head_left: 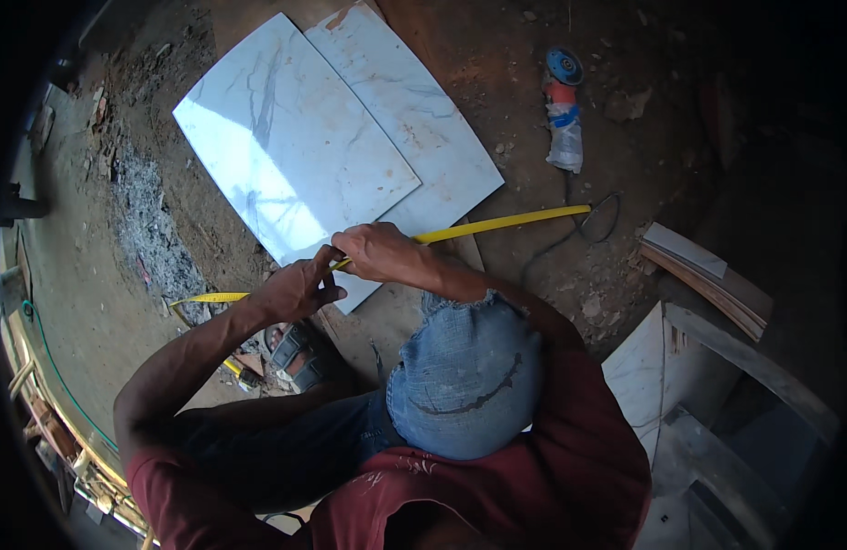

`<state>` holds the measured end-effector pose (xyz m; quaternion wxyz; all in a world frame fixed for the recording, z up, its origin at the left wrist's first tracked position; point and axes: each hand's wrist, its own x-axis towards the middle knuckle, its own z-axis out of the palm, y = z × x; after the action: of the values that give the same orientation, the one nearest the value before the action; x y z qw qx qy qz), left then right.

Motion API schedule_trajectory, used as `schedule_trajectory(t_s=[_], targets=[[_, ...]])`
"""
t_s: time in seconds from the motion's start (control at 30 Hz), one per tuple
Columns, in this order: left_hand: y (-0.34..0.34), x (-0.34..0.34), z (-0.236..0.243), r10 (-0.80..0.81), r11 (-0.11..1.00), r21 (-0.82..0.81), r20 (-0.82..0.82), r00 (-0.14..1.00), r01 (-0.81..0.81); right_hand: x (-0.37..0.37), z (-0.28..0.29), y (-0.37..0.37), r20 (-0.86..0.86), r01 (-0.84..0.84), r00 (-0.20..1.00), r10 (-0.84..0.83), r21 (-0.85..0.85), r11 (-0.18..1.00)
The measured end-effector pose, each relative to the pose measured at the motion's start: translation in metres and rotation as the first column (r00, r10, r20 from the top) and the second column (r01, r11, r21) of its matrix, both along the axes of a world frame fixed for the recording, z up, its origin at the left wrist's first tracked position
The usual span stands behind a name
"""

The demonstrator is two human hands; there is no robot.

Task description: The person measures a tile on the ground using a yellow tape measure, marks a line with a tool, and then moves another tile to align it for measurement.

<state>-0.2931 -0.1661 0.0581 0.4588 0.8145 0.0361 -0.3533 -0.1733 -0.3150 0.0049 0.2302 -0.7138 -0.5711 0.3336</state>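
Observation:
Both hands are together over the near corner of a glossy white, grey-veined tile (286,128). My left hand (299,286) pinches a yellow measuring tape (497,223), its fingertips close to the other hand. Curled around the same tape, my right hand (379,251) hides a short stretch of it. The blade runs out to the right past the tile's edge. Another length comes out left of my left wrist and bends down toward a dark-ended part near my sandaled foot (299,356). A second white tile (432,128) lies partly under the first.
An angle grinder (563,110) with a blue disc lies on the dirt floor at the far right, its cord looping nearer. Stacked tile pieces (712,275) lie at the right, with pale slabs (639,376) below. Grey rubble (153,215) and a green hose (61,371) are at the left.

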Motion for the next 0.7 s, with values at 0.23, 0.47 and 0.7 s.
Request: schedule_trajectory(t_s=[0.23,0.47,0.7], targets=[[0.057,-0.076,-0.055,0.422,0.817,-0.411,-0.051,0.905,-0.404,0.045,-0.009,-0.056,-0.051,0.024,0.998,-0.024,0.001,1.0],[0.102,-0.13,-0.023,0.413,0.817,-0.199,-0.453,0.79,-0.541,0.124,-0.011,-0.175,0.233,0.108,0.971,-0.059,-0.205,0.973],[0.079,-0.187,-0.061,0.279,0.96,0.071,-0.133,0.951,-0.271,0.136,0.0,-0.172,0.032,0.232,0.97,-0.24,-0.402,0.886]])
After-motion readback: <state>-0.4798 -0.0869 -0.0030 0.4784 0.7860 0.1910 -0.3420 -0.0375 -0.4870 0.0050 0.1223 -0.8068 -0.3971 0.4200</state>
